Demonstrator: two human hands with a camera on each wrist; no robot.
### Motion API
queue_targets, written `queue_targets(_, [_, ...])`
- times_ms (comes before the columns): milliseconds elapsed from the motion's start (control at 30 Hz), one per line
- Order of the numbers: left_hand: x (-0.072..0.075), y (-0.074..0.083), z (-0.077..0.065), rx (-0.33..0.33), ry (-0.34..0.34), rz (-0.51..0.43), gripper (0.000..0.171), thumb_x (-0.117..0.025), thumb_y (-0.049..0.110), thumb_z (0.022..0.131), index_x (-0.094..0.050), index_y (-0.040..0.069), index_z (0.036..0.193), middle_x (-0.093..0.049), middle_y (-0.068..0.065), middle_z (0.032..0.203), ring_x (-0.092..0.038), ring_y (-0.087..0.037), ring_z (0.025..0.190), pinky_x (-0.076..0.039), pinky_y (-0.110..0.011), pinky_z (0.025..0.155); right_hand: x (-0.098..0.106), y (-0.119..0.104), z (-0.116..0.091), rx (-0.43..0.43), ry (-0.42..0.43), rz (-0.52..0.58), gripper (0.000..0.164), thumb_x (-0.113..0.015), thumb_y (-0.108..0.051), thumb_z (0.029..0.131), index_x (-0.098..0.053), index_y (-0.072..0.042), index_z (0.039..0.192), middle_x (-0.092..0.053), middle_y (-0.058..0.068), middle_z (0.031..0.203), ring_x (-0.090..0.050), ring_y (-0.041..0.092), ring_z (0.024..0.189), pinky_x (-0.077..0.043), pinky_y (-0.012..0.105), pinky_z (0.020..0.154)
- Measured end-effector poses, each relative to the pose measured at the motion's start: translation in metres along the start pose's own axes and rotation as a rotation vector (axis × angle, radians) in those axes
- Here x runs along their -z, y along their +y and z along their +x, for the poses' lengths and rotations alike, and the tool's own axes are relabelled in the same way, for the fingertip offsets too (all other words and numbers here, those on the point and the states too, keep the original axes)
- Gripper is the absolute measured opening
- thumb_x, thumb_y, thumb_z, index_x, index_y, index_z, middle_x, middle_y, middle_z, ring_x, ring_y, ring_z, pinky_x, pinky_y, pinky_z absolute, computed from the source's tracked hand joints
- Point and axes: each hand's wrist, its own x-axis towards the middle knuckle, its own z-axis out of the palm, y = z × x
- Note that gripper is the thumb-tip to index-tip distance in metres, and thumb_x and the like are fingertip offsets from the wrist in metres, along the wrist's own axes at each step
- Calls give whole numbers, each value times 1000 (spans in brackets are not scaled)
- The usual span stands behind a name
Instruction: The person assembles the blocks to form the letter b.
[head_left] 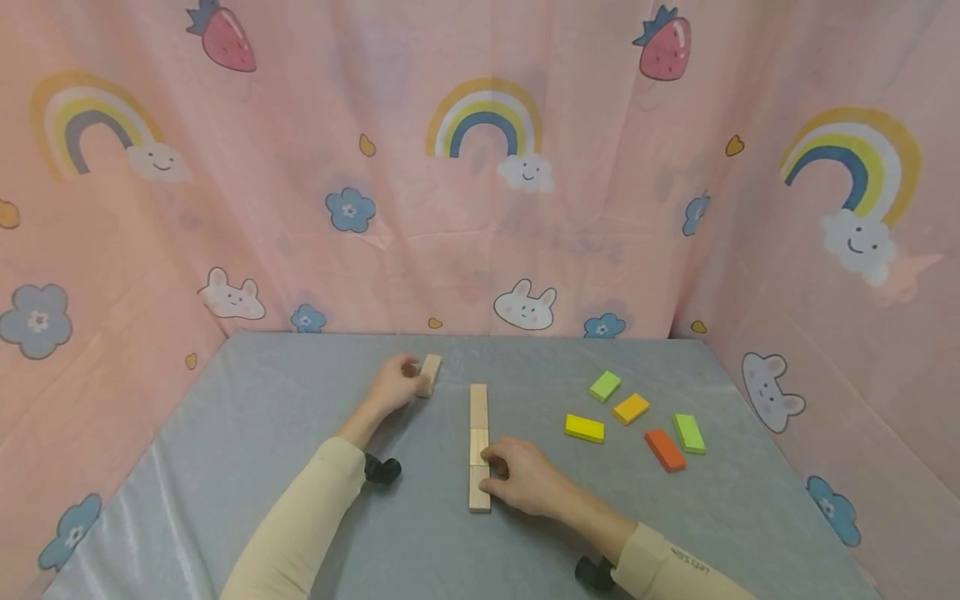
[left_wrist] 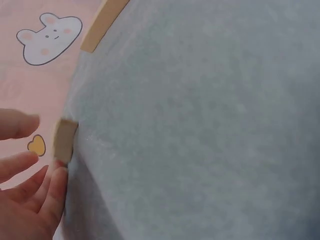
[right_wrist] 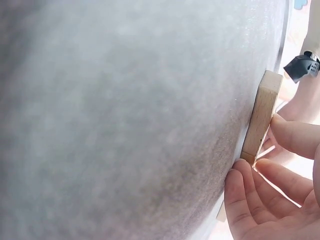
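Three plain wooden blocks form a straight end-to-end row on the table: a far block (head_left: 478, 406), a middle block (head_left: 477, 442) and a near block (head_left: 478, 500). My right hand (head_left: 528, 479) touches this row from the right; its thumb and index finger rest on the near and middle blocks, with the other fingertips against the side in the right wrist view. Farther back and to the left, my left hand (head_left: 393, 386) is beside a separate wooden block (head_left: 431, 372). In the left wrist view some fingertips meet that block's end, while the thumb stays apart from it.
On the right side of the grey-covered table (head_left: 247, 400) lie several coloured blocks: a yellow one (head_left: 584, 428), an amber one (head_left: 631, 408), an orange-red one (head_left: 665, 451) and two green ones, one farther back (head_left: 604, 386). A pink patterned curtain (head_left: 420, 275) hangs behind the table.
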Motion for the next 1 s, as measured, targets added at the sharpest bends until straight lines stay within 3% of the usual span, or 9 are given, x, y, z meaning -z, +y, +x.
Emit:
queue_targets(233, [-1, 0, 7, -29, -93, 74, 74, -80, 19, 86, -47, -1, 149, -48, -25, 150, -46, -44, 137, -42, -57, 109, 0, 1, 0, -2, -1, 3, 36, -80, -18, 89, -71, -2, 120, -58, -4, 89, -51, 12, 79, -45, 28, 67])
queue_targets(567, [-3, -1, 16, -53, -152, 147, 86, -81, 24, 87, -36, -3, 154, -37, -24, 157, -31, -43, 147, -29, -56, 118, 0, 1, 1, -8, -14, 0, 37, -79, -19, 89, -70, -2, 121, -57, -5, 88, -51, 11, 78, -44, 27, 66])
queue_targets(833, [-4, 1, 16, -46, -171, 153, 89, -82, 25, 86, -34, -5, 155, -36, -25, 158, -31, -43, 147, -28, -56, 118, 1, 0, 2, 1, -18, 0, 37, -79, -20, 90, -71, -2, 121, -58, -4, 89, -51, 11, 79, -44, 27, 67])
queue_targets(1000, [-5, 4, 15, -63, -155, 177, 86, -82, 26, 85, -38, -8, 151, -41, -28, 153, -39, -43, 141, -34, -56, 115, 0, 1, 1, 11, -3, -1, 37, -79, -18, 89, -70, -1, 120, -58, -4, 89, -51, 11, 78, -44, 27, 67])
